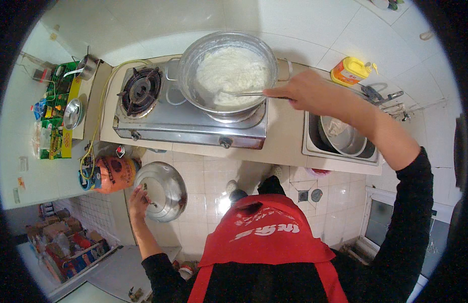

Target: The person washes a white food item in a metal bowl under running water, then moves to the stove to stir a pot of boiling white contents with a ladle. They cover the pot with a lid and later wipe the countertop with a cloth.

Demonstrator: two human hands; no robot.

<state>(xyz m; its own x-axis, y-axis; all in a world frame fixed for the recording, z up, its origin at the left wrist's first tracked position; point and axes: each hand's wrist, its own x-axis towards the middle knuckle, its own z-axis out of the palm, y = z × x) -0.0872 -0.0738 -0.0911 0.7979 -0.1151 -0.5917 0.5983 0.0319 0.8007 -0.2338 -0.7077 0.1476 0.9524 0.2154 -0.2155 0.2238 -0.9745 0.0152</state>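
Observation:
My right hand (302, 92) grips the handle of a metal utensil (249, 94), whose far end lies in a pale, thick mixture (232, 70). That mixture fills the bottom of a large two-handled metal pot (188, 81) on the right burner of a steel gas stove (181, 128). Low on the left, my left hand (139, 199) is at the handle of a round metal lid (169, 189), its dome facing partly up. The fingers look curled at the lid's handle, though the exact hold is small in view.
The left burner (141, 92) is bare. A metal basin (349, 142) sits in the sink (307, 132), right of the stove. Behind it stands a yellow bottle (351, 71). An orange gas cylinder (114, 174) with a yellow hose (99, 125) is left, below a shelf holding a small pot (87, 68).

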